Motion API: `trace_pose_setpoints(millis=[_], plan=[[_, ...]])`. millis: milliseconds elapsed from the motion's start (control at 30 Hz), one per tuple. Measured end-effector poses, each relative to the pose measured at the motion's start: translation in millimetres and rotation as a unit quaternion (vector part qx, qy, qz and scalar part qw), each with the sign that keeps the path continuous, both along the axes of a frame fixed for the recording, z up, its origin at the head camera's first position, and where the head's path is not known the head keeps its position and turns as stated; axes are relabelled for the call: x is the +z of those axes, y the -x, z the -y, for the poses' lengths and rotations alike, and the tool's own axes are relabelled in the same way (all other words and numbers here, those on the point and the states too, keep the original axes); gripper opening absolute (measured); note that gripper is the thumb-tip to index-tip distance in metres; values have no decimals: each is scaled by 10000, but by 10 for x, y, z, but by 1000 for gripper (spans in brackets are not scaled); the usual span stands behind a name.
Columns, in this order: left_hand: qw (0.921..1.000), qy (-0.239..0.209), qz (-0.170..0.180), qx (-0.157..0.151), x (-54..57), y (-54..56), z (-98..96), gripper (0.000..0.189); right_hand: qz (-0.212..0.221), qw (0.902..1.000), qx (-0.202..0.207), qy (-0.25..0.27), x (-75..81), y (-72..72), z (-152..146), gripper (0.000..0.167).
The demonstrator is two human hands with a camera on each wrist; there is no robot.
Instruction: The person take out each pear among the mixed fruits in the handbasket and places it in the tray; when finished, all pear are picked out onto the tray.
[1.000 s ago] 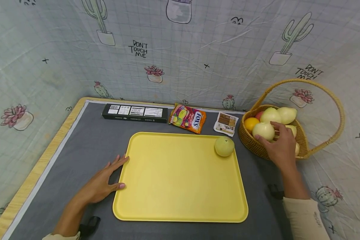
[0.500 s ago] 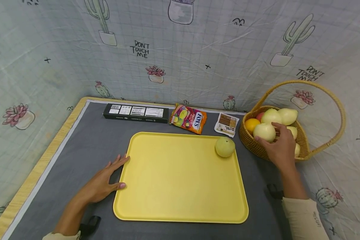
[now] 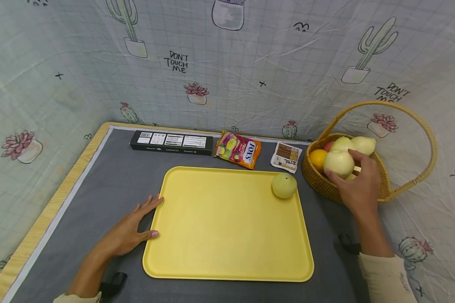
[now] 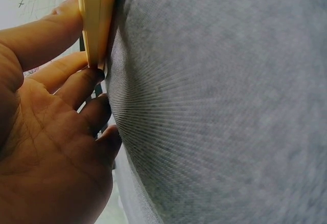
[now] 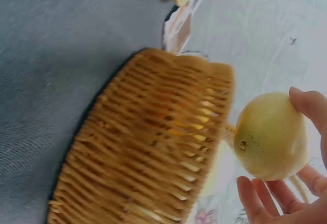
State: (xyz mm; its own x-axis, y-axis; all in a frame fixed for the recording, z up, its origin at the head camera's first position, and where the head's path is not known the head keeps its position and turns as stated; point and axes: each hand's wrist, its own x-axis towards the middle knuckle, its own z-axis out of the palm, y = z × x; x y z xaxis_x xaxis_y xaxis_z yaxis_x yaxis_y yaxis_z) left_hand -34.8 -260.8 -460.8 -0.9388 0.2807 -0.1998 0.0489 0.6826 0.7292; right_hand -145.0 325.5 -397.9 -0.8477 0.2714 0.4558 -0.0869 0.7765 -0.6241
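Note:
My right hand [image 3: 358,183] holds a round, pale yellow-green fruit [image 3: 339,164] between thumb and fingers, over the wicker basket [image 3: 322,185]. In the right wrist view this fruit [image 5: 271,134] shows a small dark blossom end and hangs clear of the basket's woven side [image 5: 143,142]. Several other fruits lie in the basket, among them an orange [image 3: 317,160] and pale yellow-green ones; the hand hides some. My left hand [image 3: 127,231] rests with spread fingers against the left edge of the yellow tray [image 3: 227,227], its thumb on the rim. A similar round fruit [image 3: 284,185] sits in the tray's far right corner.
Behind the tray lie a black box [image 3: 171,142], an orange candy bag [image 3: 237,150] and a small white-and-brown packet [image 3: 286,157]. The basket's tall handle [image 3: 426,126] arches to the right. Printed cloth [image 3: 250,63] hangs behind the table.
My right hand has lifted the pale fruit slightly and moved it a little right over the basket. My left hand and the tray stay as they were.

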Motion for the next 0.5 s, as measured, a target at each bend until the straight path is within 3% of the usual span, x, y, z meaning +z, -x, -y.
trace_pose_setpoints(millis=[267, 500], plan=[[10000, 1, -4, -16, 9, -3, 1, 99, -103, 9995, 278, 138, 167, -95, 192, 82], [10000, 36, -3, 0, 18, -3, -12, 99, -165, 9974, 684, 183, 223, -148, 348, 83]])
